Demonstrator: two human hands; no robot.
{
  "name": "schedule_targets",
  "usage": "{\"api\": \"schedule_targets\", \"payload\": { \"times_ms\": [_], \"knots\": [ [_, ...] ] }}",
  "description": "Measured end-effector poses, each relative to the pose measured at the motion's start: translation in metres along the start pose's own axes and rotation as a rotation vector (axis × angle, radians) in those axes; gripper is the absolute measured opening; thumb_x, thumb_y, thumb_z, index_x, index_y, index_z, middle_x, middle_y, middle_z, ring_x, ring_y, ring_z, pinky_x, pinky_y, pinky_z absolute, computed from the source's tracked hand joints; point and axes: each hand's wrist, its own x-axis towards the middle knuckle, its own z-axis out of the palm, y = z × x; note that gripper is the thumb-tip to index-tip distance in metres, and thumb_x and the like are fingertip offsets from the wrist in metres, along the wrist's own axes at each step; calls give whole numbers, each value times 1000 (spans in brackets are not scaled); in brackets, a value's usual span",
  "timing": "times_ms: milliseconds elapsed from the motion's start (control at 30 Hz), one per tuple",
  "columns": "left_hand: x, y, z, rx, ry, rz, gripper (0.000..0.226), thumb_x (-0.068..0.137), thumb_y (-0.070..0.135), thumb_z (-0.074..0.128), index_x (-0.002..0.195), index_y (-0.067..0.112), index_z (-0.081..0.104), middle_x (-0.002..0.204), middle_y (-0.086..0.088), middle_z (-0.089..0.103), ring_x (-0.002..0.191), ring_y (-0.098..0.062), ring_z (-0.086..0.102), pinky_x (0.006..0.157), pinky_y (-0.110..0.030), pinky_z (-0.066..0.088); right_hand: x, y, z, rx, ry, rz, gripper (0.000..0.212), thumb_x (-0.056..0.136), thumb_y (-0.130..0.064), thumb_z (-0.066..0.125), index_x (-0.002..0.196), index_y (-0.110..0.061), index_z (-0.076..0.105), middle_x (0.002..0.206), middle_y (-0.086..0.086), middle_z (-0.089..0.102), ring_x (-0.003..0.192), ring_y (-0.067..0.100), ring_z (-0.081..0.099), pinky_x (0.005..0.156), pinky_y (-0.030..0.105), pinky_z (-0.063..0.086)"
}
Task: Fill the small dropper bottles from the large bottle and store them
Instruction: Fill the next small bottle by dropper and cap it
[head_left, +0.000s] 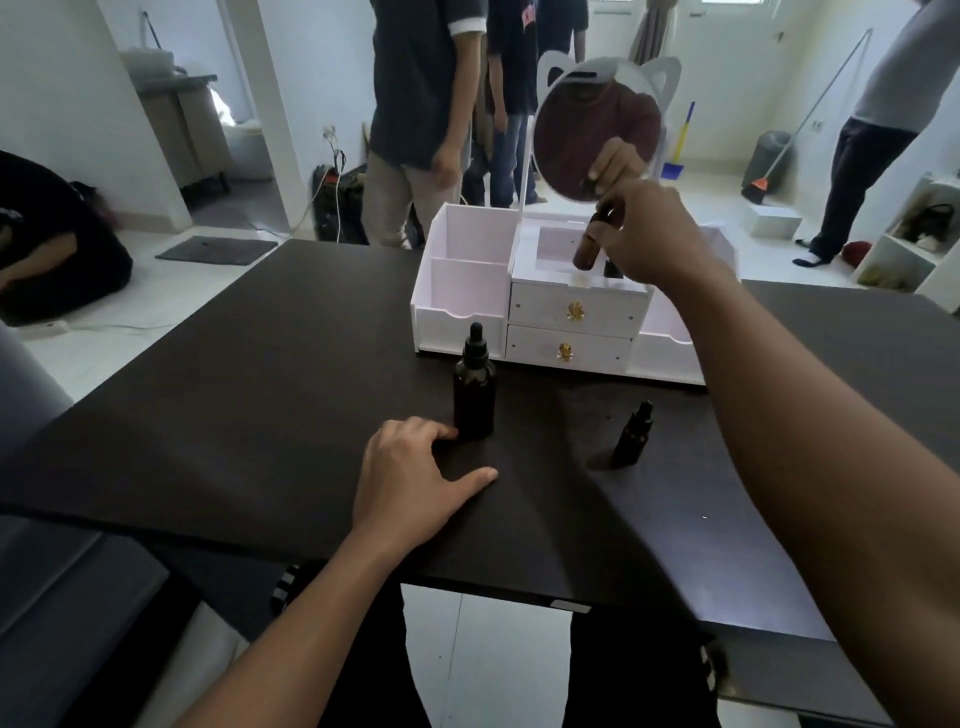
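Nearest, the left hand (415, 475) lies flat and spread on the dark table (234, 415), holding nothing, its fingertips just touching the base of the large dropper bottle (474, 389). My guess is that it rests there to brace the body and keep that bottle from being knocked. The large bottle stands upright with its cap on.

To the right, well apart from it, a small dropper bottle (632, 435) stands capped on the table (it appears tilted, probably from the wide lens). Whether it is filled I cannot tell; the glass is too dark.

Farther back, the right hand (644, 234) reaches out over the white organizer (467, 306), fingers closed around the cap end of an amber dropper bottle (589, 247) that hangs down over the open top compartment above the two drawers. This looks like the storing step. The fingers hide the cap, and something dark behind the bottle in that compartment is too obscured to name.

Beyond stands the cat-eared mirror (597, 140), reflecting the hand.
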Motion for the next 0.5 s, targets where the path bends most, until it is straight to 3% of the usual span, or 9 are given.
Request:
{"api": "schedule_targets", "payload": {
  "times_ms": [233, 500],
  "knots": [
    [0, -1, 0, 0, 0, 10, 58, 63, 71, 73, 106, 31, 67, 104, 18, 61, 105, -6, 49, 96, -28, 41, 10, 18, 14, -139, -83, -27, 27, 94, -29, 70, 110, -7, 72, 113, 14, 64, 96, 26, 52, 79, 38, 47],
    [1, -6, 1, 1, -3, 23, 61, 62, 76, 67, 105, 33, 66, 103, 20, 60, 105, -5, 49, 96, -27, 40, 10, 23, 23, -183, -133, -5, 24, 90, -35, 73, 101, -14, 75, 104, 11, 66, 93, 28, 56, 85, 48, 55]
  ]
}}
